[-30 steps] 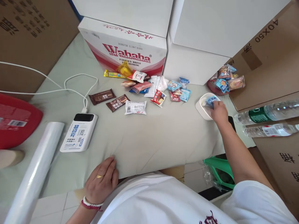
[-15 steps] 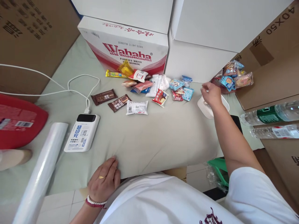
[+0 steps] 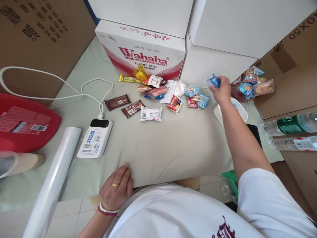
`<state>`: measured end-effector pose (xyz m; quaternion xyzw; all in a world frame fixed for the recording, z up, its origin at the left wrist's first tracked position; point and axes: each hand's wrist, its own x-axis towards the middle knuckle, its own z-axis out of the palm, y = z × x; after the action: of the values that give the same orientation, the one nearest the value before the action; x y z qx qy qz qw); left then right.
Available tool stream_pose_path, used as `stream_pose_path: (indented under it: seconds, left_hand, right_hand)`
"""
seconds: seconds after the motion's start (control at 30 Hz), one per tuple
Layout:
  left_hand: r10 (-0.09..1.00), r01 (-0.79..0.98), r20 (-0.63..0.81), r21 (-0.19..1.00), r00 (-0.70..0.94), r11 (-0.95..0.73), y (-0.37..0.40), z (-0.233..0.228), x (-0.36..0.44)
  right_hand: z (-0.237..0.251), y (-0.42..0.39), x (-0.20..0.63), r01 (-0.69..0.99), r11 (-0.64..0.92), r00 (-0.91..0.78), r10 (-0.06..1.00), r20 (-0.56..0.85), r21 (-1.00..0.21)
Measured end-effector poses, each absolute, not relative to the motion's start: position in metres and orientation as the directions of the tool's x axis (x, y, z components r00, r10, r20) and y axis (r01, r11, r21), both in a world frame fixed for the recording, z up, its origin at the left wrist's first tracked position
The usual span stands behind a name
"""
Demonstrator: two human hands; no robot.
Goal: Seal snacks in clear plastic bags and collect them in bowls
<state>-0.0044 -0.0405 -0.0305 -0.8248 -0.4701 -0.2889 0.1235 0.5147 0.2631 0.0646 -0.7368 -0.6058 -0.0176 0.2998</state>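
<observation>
My right hand (image 3: 222, 90) is closed on a small blue snack packet (image 3: 213, 81), held up beside the white box. Just under my right wrist is a white plastic bowl (image 3: 243, 116), partly hidden by the arm; a bit of light blue wrapper shows in it. Left of that hand lie small snacks: a light blue packet (image 3: 192, 90), another blue packet (image 3: 204, 100) and a red packet (image 3: 192, 102). My left hand (image 3: 116, 186) rests on the front edge of the cloth, fingers laid out and holding nothing.
Brown wrapped bars (image 3: 117, 102), a white packet (image 3: 151, 114) and a red pie packet (image 3: 175, 104) lie mid-table. A power bank (image 3: 95, 138) with a white cable and a plastic roll (image 3: 53, 181) are left. A snack-filled red container (image 3: 237, 94) and bottles (image 3: 294, 124) stand right.
My right hand has moved from over the white bowl to the snacks' right end and lifted the blue packet from there. The left hand stays at the table edge. The view has shifted slightly.
</observation>
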Motion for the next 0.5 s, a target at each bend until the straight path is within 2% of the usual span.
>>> stream_pose_path:
  seconds: [0.07, 0.13, 0.27, 0.37, 0.43, 0.5]
  left_hand:
    - [0.705, 0.849, 0.595, 0.071, 0.385, -0.524, -0.041, -0.031, -0.004]
    - [0.7, 0.848, 0.604, 0.072, 0.383, -0.525, -0.04, -0.032, -0.004]
    - [0.689, 0.845, 0.614, 0.063, 0.386, -0.53, -0.039, -0.033, -0.005]
    - [0.686, 0.843, 0.618, 0.067, 0.385, -0.534, -0.039, -0.034, -0.005]
    - [0.686, 0.843, 0.616, 0.066, 0.387, -0.534, -0.039, -0.034, -0.006]
    - [0.687, 0.842, 0.611, 0.061, 0.393, -0.536, -0.039, -0.033, -0.006]
  right_hand:
    - [0.08, 0.228, 0.53, 0.909, -0.015, 0.236, 0.842, 0.486, -0.416]
    - [0.09, 0.191, 0.549, 0.908, -0.017, 0.242, 0.837, 0.49, -0.419]
    - [0.089, 0.134, 0.59, 0.906, -0.17, 0.313, 0.885, 0.344, -0.387]
    - [0.073, 0.119, 0.603, 0.914, -0.188, 0.271, 0.943, 0.195, -0.36]
    - [0.062, 0.119, 0.6, 0.942, -0.178, 0.227, 0.963, 0.148, -0.285]
    - [0.053, 0.124, 0.591, 0.974, -0.171, 0.192, 0.972, 0.139, -0.15]
